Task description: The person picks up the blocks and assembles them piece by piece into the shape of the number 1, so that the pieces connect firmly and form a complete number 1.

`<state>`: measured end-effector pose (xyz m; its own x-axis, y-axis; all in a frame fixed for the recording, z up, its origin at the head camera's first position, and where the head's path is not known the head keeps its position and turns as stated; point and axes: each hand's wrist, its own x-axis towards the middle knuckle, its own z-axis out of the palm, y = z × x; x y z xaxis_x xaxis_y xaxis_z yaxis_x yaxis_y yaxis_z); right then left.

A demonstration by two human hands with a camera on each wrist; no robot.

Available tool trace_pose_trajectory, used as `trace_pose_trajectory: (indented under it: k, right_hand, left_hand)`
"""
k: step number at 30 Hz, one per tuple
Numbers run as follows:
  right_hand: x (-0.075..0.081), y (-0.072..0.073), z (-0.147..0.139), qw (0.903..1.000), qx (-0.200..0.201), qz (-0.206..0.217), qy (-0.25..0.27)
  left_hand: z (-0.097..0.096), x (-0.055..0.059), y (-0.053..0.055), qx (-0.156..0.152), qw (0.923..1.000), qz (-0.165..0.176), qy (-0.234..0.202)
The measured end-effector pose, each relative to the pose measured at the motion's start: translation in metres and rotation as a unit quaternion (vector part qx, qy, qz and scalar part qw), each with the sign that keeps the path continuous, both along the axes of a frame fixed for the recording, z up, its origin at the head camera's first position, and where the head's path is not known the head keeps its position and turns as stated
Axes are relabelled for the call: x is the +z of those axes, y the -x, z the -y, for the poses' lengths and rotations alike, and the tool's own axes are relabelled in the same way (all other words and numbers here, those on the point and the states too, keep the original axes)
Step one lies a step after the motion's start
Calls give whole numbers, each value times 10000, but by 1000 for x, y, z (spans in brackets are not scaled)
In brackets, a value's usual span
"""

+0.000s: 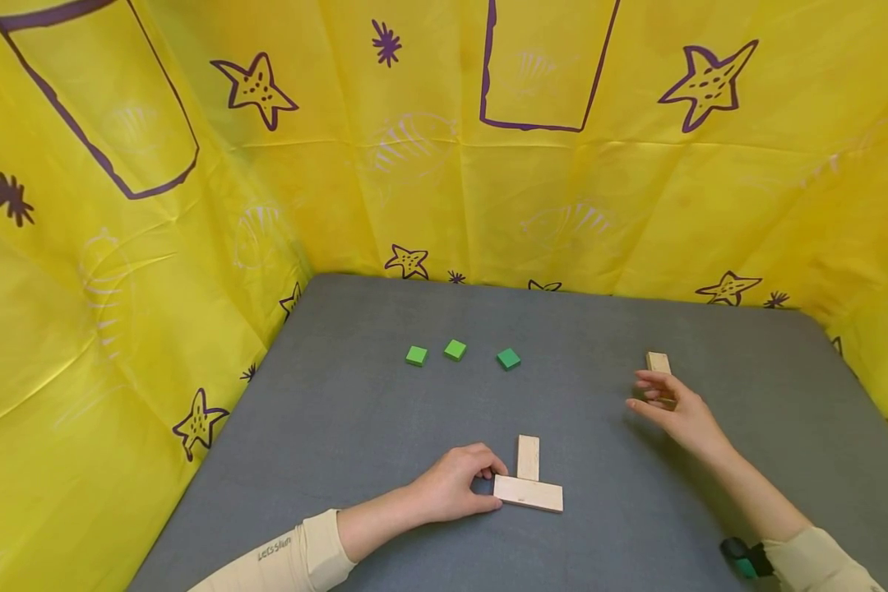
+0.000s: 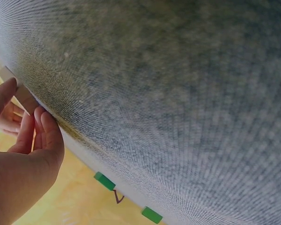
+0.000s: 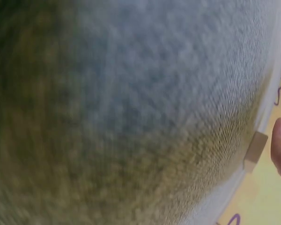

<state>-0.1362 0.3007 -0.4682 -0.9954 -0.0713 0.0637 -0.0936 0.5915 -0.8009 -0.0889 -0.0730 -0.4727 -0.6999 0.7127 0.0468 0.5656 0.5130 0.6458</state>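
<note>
My left hand (image 1: pixel 455 485) pinches the left end of a pale wooden block (image 1: pixel 530 493) lying crosswise on the table, thumb at its near edge and fingertips at its far edge. A second wooden block (image 1: pixel 529 457) stretches away from the far side of the first, the two forming an upside-down T. In the left wrist view, the thumb and fingers (image 2: pixel 50 131) reach round the held block (image 2: pixel 25 97). Over at the right, my right hand (image 1: pixel 677 415) hovers with loosely bent fingers just before another wooden block (image 1: pixel 658 362), partly hiding it. That block (image 3: pixel 256 149) also shows in the right wrist view.
Farther back on the grey table (image 1: pixel 340 395) lie two light green tiles, one at left (image 1: pixel 417 356) and another light green tile (image 1: pixel 455 350) beside it, plus a darker green tile (image 1: pixel 508 359). A yellow patterned curtain (image 1: pixel 444 197) rises behind and beside the table.
</note>
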Motion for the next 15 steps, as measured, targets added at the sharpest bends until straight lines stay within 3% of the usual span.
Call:
trace_pose_trajectory:
  k: [15]
  right_hand:
    - [5,5,-17,9987,-392,9,-328]
  left_hand:
    - [0,1,0,16,10000,6,-64]
